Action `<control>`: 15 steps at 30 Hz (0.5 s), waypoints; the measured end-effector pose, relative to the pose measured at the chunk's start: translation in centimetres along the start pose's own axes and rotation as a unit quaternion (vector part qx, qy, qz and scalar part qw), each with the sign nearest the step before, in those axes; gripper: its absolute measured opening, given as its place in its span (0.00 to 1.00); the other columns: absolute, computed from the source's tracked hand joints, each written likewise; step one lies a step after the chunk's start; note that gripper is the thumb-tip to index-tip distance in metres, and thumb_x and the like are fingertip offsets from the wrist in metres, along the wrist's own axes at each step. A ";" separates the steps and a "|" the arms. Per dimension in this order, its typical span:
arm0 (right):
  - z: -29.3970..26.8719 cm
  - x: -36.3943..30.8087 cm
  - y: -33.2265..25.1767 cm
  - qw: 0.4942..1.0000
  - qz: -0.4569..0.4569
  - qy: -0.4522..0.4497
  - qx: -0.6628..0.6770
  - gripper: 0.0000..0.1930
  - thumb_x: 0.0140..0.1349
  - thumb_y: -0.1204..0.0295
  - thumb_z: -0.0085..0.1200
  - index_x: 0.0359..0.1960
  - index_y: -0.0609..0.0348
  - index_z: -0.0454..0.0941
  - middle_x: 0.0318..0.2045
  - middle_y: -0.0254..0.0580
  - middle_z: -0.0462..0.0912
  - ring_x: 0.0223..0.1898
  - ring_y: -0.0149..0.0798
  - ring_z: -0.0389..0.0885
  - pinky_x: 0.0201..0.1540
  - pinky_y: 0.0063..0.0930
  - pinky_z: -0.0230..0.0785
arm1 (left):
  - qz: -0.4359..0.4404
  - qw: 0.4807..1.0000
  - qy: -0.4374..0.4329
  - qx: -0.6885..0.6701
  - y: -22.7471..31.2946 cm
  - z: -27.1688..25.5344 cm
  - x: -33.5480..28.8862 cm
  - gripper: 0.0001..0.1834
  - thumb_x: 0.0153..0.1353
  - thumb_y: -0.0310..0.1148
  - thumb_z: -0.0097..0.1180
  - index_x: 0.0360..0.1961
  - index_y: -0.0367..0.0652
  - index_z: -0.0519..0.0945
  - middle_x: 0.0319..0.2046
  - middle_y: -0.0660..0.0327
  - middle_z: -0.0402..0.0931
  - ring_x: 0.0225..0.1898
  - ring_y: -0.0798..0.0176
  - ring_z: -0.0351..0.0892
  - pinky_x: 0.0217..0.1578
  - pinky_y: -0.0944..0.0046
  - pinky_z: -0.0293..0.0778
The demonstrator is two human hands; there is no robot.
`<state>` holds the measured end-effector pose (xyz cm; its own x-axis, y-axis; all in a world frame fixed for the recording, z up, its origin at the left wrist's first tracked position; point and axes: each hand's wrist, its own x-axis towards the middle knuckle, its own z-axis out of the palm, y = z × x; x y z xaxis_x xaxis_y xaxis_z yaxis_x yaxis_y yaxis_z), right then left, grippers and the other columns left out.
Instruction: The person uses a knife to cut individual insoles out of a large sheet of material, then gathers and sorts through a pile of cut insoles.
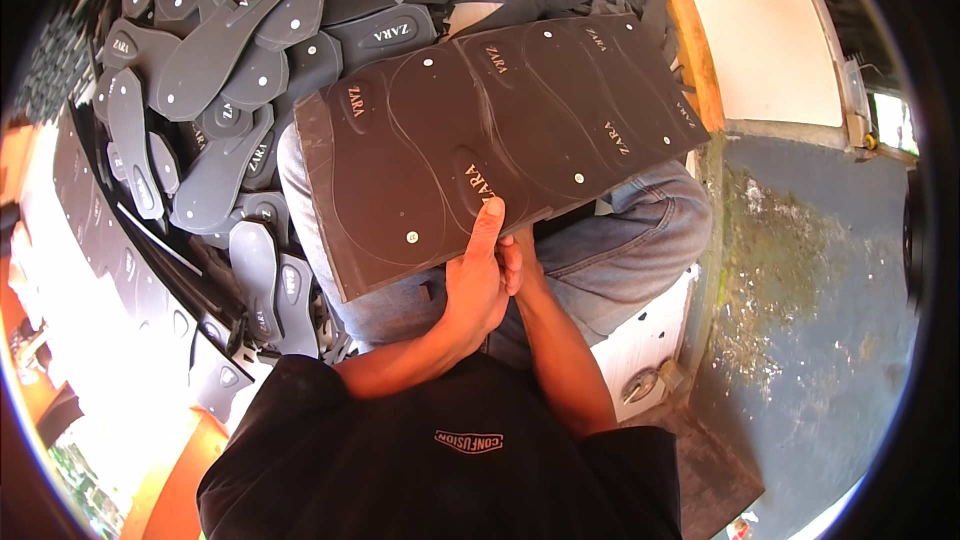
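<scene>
A dark sheet of sandal insoles (pixel 400 170) lies tilted across my lap, with several curved sole outlines pressed into it, light lettering and small white dots. My left hand (pixel 477 275) is at its near edge, thumb lying on top over one sole's heel patch and the other fingers bent below the edge. Close against it is my right hand (pixel 526 248), partly under the sheet; its fingers are mostly hidden, so I cannot tell what it grips.
Loose cut insoles (pixel 215 50) are heaped at the far left and beyond the sheet. More uncut sheets (pixel 110 230) lean at the left. An orange-brown wooden edge (pixel 695 40) runs along the right, beside a grey stained floor (pixel 800 270). A small round metal object (pixel 640 385) lies near my right elbow.
</scene>
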<state>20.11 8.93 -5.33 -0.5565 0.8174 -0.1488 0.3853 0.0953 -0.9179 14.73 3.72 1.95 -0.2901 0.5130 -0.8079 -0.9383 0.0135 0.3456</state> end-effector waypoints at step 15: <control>2.4 4.1 2.2 1.000 0.000 -0.001 0.009 0.11 0.58 0.64 0.50 0.35 0.59 0.75 0.26 0.37 0.76 0.28 0.35 0.75 0.30 0.31 0.66 | -0.019 0.999 -0.020 -0.036 0.2 -0.1 0.1 0.23 0.59 0.51 0.56 0.22 0.44 0.66 0.11 0.67 0.58 0.09 0.72 0.54 0.11 0.73 0.51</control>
<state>16.96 11.13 -8.85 -0.5579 0.8165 -0.1486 0.3723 0.0862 -0.9241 14.44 3.71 1.87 -0.2473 0.5468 -0.7999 -0.9600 -0.0266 0.2786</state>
